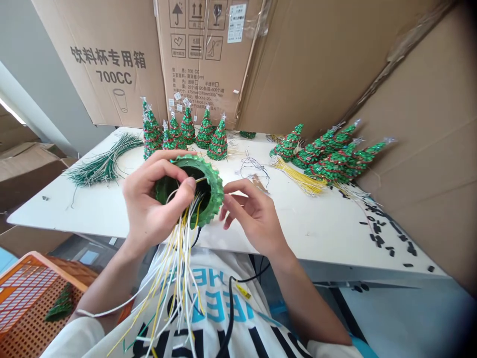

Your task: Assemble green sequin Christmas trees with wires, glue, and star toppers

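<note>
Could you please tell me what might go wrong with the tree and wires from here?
The wires hanging from the green tree cross one another, so they might tangle. They could also snag on the black cable nearby. If the left hand loosened its grip, the tree might drop.

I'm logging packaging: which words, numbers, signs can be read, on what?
"饮料杯专用箱": box, left side
"700CC": same side
"700 CC": right side; remaining print mostly blurred
Signs (umbrella, arrows, glass, "5层"): above
Shirt: creased; no whole word readable
Sticker, cable tag: too small
</note>
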`<state>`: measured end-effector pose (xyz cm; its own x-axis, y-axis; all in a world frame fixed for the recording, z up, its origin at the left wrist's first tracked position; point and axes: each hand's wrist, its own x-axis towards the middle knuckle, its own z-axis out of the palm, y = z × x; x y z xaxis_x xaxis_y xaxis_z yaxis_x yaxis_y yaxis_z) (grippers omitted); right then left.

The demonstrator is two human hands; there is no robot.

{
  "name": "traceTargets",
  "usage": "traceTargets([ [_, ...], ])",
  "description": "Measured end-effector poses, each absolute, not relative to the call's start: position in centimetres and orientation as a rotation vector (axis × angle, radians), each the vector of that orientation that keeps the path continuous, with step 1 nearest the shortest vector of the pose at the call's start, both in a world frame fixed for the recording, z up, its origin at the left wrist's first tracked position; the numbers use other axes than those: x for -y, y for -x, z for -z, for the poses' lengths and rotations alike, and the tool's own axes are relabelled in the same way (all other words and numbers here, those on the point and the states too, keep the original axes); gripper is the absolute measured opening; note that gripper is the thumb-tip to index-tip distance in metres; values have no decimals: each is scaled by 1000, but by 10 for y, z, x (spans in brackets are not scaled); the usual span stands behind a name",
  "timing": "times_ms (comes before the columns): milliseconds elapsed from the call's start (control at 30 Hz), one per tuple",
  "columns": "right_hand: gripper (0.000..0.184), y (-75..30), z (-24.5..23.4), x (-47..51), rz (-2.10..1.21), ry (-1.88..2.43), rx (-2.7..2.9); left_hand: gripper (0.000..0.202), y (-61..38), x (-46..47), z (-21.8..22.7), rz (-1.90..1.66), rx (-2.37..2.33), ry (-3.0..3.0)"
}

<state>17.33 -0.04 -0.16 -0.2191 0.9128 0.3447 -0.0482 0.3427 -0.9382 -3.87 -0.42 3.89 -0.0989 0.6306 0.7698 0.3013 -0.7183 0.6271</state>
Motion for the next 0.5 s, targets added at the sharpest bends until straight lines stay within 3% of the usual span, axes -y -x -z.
traceTargets([
  [500, 18, -159, 0, 10, -1336, 705, 1063, 12, 20, 15, -35, -1674, -1052, -2132],
])
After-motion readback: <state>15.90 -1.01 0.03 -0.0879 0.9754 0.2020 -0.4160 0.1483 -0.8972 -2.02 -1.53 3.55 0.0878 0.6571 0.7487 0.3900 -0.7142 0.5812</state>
